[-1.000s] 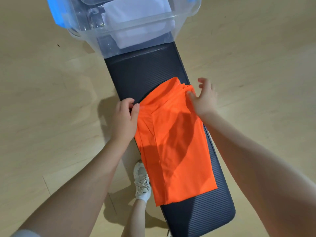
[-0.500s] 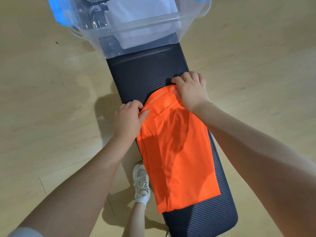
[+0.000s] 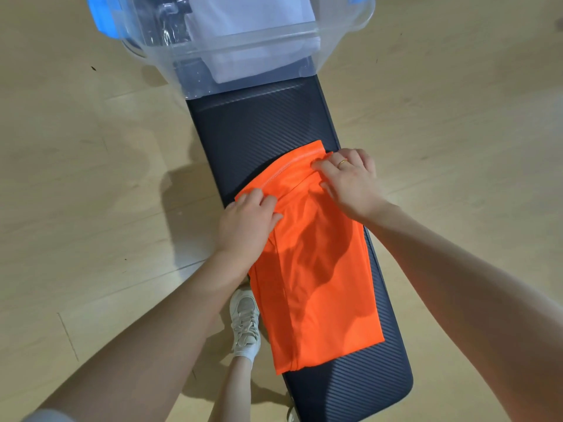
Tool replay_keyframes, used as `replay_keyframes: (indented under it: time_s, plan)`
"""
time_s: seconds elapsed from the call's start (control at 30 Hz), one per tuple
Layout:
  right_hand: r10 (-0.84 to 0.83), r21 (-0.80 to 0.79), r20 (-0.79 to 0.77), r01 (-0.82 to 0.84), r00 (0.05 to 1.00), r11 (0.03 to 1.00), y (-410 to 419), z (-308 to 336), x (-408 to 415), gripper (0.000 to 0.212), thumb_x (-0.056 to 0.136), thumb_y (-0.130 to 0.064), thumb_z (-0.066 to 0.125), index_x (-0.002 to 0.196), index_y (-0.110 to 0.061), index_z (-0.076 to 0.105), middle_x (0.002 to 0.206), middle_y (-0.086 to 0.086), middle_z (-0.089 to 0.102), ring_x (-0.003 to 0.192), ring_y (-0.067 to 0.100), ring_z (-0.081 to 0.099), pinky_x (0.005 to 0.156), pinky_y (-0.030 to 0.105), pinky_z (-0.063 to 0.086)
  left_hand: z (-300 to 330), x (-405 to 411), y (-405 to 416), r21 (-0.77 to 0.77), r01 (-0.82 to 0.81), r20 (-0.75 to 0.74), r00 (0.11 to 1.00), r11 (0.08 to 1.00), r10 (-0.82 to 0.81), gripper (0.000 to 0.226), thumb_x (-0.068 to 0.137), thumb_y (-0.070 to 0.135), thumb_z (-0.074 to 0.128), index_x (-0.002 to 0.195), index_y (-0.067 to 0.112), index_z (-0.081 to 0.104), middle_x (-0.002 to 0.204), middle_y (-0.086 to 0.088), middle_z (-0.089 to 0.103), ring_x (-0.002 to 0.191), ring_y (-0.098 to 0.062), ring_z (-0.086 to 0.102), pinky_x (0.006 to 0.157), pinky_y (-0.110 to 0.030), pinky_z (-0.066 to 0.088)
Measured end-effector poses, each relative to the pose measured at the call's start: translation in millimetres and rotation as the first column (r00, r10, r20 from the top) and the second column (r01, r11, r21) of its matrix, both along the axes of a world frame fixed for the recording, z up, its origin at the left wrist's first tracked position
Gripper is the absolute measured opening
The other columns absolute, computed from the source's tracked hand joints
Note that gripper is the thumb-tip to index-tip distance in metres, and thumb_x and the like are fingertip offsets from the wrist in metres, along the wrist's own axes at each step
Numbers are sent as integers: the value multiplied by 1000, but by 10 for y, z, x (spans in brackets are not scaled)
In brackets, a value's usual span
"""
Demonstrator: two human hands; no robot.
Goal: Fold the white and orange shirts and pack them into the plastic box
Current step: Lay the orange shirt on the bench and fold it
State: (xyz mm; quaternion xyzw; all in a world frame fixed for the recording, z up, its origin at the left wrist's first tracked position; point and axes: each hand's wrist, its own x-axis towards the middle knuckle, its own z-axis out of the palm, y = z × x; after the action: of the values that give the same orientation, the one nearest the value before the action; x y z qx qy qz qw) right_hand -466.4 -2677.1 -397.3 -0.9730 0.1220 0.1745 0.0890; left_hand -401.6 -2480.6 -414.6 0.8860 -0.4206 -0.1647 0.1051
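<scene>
Folding is at the orange shirt [image 3: 313, 269] now — it lies lengthwise on the dark tabletop [image 3: 259, 123], while the white shirt [image 3: 253, 32] already sits in the plastic box [image 3: 335, 41] at twelve o'clock. Left hand [image 3: 246, 223] and right hand [image 3: 347, 181] each pinch its far edge. Next, I'd guess, that edge comes toward six o'clock — corners kept level.

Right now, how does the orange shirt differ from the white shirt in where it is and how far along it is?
The orange shirt lies on the black padded bench, while the white shirt already sits inside the clear plastic box. The orange shirt is a long strip, its far end gripped by the left hand and right hand; no hand touches the white shirt, a compact folded stack. Both are plain, single-colour fabric.
</scene>
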Motion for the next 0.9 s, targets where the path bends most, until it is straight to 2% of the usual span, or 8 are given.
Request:
replay_keyframes:
  time_s: [0.13,0.23,0.33,0.43,0.5,0.63,0.77,0.9]
  plan:
    - [-67,37,33,65,997,997,-5,96,38,24,85,-19,50,103,-14,65,109,9,61,118,37,42,109,46,8,106,-95,-98,56,-222,-223,948,973,229,31,92,38,51,101,9,56,82,-10,64,77,-34,62,57,-34,41]
    - [-181,173,103,162,978,972,-47,231,52,30,75,-28,46,93,-17,67,106,1,63,120,29,41,109,42,9,232,-84,-65,-150,-281,-405,892,948,200,18,91,31,53,88,13,52,59,4,47,58,-26,55,54,-38,43]
    - [-214,271,89,183,973,945,-100,381,128,33,73,-36,43,88,-15,64,87,-7,59,119,22,42,111,41,6,420,-29,120,-309,-332,-540,833,891,122,18,82,31,50,73,18,42,54,7,34,48,-11,35,50,-27,33]
    - [-132,250,25,121,991,960,-110,385,278,29,80,-36,49,91,-14,64,82,-8,56,117,22,40,112,44,2,494,27,293,-264,-479,-616,751,837,236,17,79,19,53,69,14,40,59,6,37,53,-9,34,51,-16,27]
    - [-121,289,-32,125,992,949,-64,338,355,17,85,-27,56,97,-21,66,90,-8,59,124,19,36,113,46,-2,451,62,349,-187,-608,-688,642,772,339,18,80,2,55,70,9,43,64,-2,39,55,-5,32,53,-13,30]
    - [-94,344,-101,124,990,931,53,216,330,27,84,-21,60,110,-26,62,109,-9,61,131,15,32,114,46,-1,313,104,368,-63,-758,-771,450,650,450,23,81,-4,52,75,18,49,77,2,53,63,0,45,58,-5,35]
    - [-60,118,-55,66,997,991,86,83,193,36,87,-28,58,122,-21,56,131,1,50,132,25,32,112,43,6,170,81,407,-40,-726,-760,469,687,451,24,85,-1,50,91,22,56,94,-1,61,81,-9,54,69,-7,39]
    - [-93,34,59,91,994,995,35,52,180,22,90,-26,51,106,-16,62,116,7,58,121,31,39,108,42,11,219,89,406,-72,-713,-740,507,697,442,27,85,-3,44,89,19,59,79,8,58,70,-8,49,65,-16,38]
